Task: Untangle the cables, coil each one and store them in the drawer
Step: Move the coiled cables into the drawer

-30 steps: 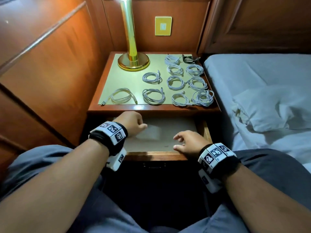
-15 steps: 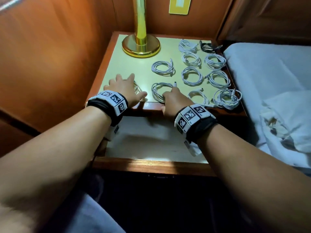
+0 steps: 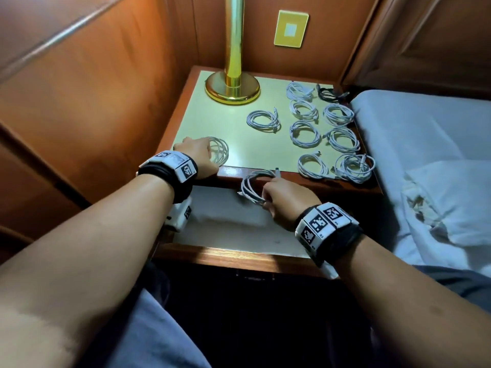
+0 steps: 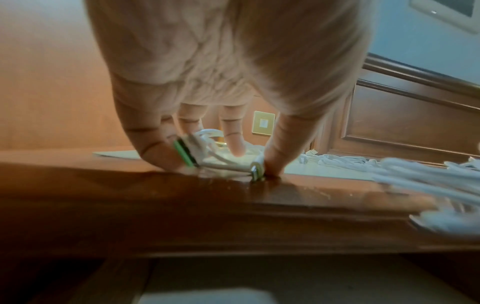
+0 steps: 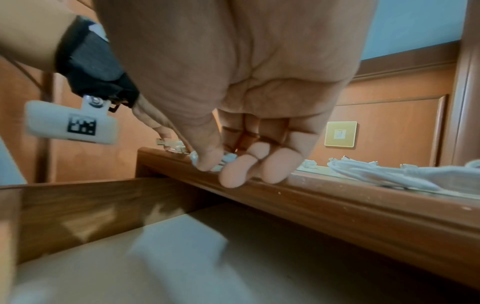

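My left hand lies on the nightstand's front left corner, fingers and thumb curled round a white coiled cable. In the left wrist view that hand clamps the coil, whose green-tipped plug shows by a finger. My right hand pinches a second white coil just past the nightstand's front edge, above the open drawer. The right wrist view shows thumb and fingers closed on this cable, with the drawer's pale bottom below.
Several white coils and one black cable lie in rows on the right half of the nightstand top. A brass lamp stands at the back left. Wood panelling is on the left, a bed on the right.
Both hands left the drawer and reached the nightstand top. The left hand closed on the front left coil. The right hand took the neighbouring coil and drew it off the front edge.
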